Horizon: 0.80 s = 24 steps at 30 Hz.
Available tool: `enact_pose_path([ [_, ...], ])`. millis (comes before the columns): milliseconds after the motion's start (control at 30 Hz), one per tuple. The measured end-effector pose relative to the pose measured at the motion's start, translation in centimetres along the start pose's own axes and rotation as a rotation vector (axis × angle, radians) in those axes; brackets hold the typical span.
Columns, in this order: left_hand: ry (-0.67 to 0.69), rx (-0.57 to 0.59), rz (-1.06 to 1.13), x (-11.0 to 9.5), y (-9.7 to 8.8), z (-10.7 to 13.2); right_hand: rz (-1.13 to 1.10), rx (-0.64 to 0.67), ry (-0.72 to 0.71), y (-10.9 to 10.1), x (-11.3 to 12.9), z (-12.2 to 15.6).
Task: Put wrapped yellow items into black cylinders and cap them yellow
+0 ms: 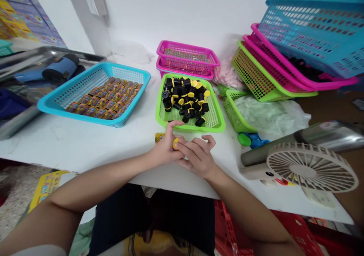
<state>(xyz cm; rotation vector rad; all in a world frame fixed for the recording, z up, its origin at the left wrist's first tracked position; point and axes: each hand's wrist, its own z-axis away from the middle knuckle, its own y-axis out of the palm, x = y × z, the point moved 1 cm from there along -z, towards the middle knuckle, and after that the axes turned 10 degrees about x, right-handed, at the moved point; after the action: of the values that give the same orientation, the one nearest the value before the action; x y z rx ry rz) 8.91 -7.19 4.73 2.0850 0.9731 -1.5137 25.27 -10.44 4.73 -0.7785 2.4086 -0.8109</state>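
Between my two hands, just in front of the green basket, is a small cylinder with a yellow cap (176,144). My left hand (165,148) is closed around it, with the index finger stretched towards the basket. The fingertips of my right hand (198,156) press against the yellow cap; its little finger sticks out. Most of the cylinder's body is hidden by my fingers. A yellow printed label (159,137) lies on the table beside my left hand. Beyond my hands, the green basket (218,125) holds many loose black cylinders (186,103) with yellow caps.
On the left, a blue basket (47,106) holds rows of labelled cylinders (106,100). Stacked pink baskets (186,69) stand at the back. To the right are a green basket with plastic bags (267,114), tilted stacked baskets (309,36), a fan (309,169) and a metal flask (327,135).
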Motion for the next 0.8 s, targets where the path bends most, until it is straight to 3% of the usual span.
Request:
enact_pose_path([
  [200,0.008,-0.05,-0.065,0.2,0.0,0.1,-0.004,-0.035,-0.034,0.1,-0.2,0.1],
  [367,0.033,-0.077,-0.087,0.8,-0.2,0.0,-0.024,0.051,0.026,1.0,-0.3,0.7],
  [467,0.011,-0.057,-0.034,0.9,-0.1,-0.3,0.007,-0.022,-0.002,1.2,-0.6,0.6],
  [567,0.008,-0.007,0.061,0.7,-0.1,-0.5,0.028,-0.087,-0.044,0.8,-0.7,0.1],
  [800,-0.018,0.272,0.243,0.8,-1.1,-0.1,-0.139,-0.044,-0.094,-0.3,-0.4,-0.1],
])
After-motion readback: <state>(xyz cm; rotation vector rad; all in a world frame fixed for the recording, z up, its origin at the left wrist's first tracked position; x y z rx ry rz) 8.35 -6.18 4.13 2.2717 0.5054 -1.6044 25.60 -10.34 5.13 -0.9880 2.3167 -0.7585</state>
